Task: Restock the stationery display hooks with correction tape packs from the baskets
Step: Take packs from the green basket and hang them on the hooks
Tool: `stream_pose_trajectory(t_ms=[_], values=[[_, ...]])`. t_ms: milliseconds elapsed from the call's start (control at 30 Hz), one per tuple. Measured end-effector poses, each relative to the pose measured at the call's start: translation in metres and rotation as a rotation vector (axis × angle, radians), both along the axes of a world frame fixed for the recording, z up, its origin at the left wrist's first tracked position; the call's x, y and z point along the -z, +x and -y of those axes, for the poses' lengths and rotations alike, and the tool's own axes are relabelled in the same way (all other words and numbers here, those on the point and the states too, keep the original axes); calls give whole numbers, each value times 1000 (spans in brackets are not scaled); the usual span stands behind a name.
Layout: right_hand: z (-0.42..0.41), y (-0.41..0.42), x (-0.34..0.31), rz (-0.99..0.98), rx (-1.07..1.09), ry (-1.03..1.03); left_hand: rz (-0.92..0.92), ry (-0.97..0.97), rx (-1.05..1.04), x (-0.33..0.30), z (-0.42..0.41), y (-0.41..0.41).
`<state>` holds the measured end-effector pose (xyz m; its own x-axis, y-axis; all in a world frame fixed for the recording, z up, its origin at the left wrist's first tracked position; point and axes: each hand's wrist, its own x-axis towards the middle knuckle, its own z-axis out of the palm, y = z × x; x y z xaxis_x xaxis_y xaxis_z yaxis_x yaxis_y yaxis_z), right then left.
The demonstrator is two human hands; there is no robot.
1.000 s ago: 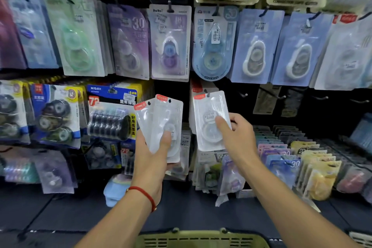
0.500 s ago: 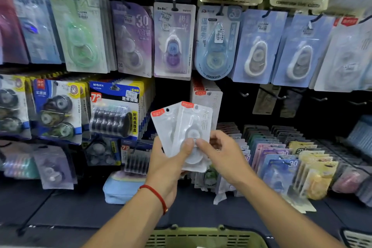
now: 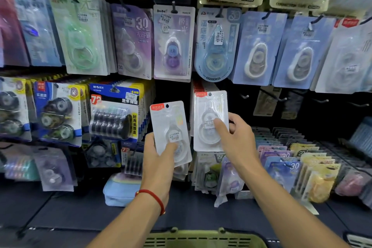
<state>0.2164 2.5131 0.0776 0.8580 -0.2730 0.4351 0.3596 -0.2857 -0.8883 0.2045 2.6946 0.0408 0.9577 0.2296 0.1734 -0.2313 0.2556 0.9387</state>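
The person stands square to a wall of hanging stationery, both forearms reaching up toward it. The left hand [image 3: 159, 155] holds a clear correction tape pack [image 3: 171, 133] with a red corner label, thumb pressed across the lower front and fingers curled behind, the pack tilted a little to the left; whether more packs sit behind it in that grip I cannot tell. A red string bracelet [image 3: 154, 199] circles that wrist. The right hand [image 3: 235, 139] pinches a second clear pack [image 3: 210, 120] of the same kind, thumb on the front over its price sticker and fingers wrapped around the right edge, holding it upright against a stack of matching packs [image 3: 198, 86] hanging in the middle row. The pack's hole sits near the top of that stack, but I cannot tell if it is on the hook. To the right of it are bare hooks [image 3: 281, 97] against the dark backing. Above hang a purple pack [image 3: 173, 44] and a round blue pack [image 3: 215, 46]; to the left is a yellow and blue multi-roll pack [image 3: 115, 110]. Lower right, rows of pastel packs [image 3: 291, 165] lean in a tray. A pale blue pouch [image 3: 120, 191] lies on the dark shelf below, and the rim of a green basket [image 3: 203, 237] shows at the bottom edge.
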Motion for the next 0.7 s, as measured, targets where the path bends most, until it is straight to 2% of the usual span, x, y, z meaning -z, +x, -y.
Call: stream_pose_trajectory(t_ms=[133, 200, 267, 333, 433, 500, 600, 667, 700], values=[[5, 3, 5, -79, 57, -159, 12, 10, -34, -1, -2, 2], [8, 5, 14, -175, 199, -448, 25, 23, -38, -1, -2, 2], [9, 4, 25, -38, 343, -715, 36, 41, -35, -1, -2, 1], [9, 7, 31, 143, 289, -926, 44, 54, -37, 0, -2, 0], [12, 18, 40, 80, 167, -1176, 41, 79, -34, 1, -2, -2], [13, 22, 42, 2, 150, -1233, 35, 86, -18, 3, -1, -2], [14, 21, 42, 9, 142, -1252, 24, 80, 26, 2, -2, -1], [10, 16, 39, 49, 152, -1097, 6, 70, 67, 1, 0, -1], [6, 13, 37, 58, 126, -925, -8, 55, 94, 1, 2, -1]])
